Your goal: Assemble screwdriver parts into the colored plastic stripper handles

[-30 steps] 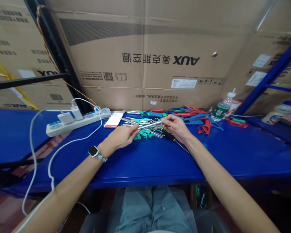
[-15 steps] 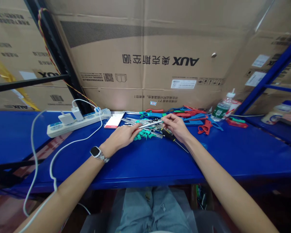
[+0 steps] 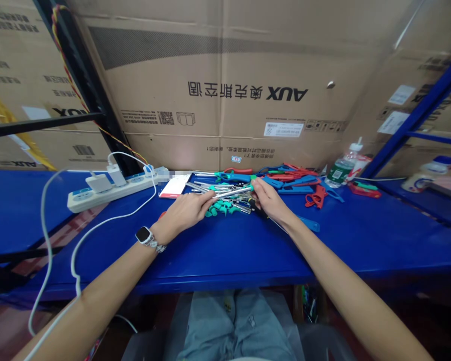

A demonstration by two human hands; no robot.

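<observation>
A thin silver metal rod (image 3: 233, 192) spans my two hands above the blue tabletop. My left hand (image 3: 186, 209), with a watch on the wrist, is closed on the rod's left end. Around its right end is my right hand (image 3: 267, 199), fingers pinched, with a small green plastic piece (image 3: 253, 179) showing at the fingertips. Green plastic clips (image 3: 222, 207) lie in a heap just below the rod. More silver rods (image 3: 195, 186) are spread behind it. A dark-handled screwdriver (image 3: 262, 212) lies partly hidden beneath my right hand.
Red and blue plastic parts (image 3: 293, 175) are piled at the back right, beside a clear bottle (image 3: 338, 171). A white power strip (image 3: 110, 190) with cables stands left, near a white-and-red card (image 3: 175, 186). A large cardboard box (image 3: 154, 85) rises behind the table.
A green piece now shows at my right fingertips by the rod's end. My right hand has turned slightly and sits a little lower. The whole view has shifted slightly.
</observation>
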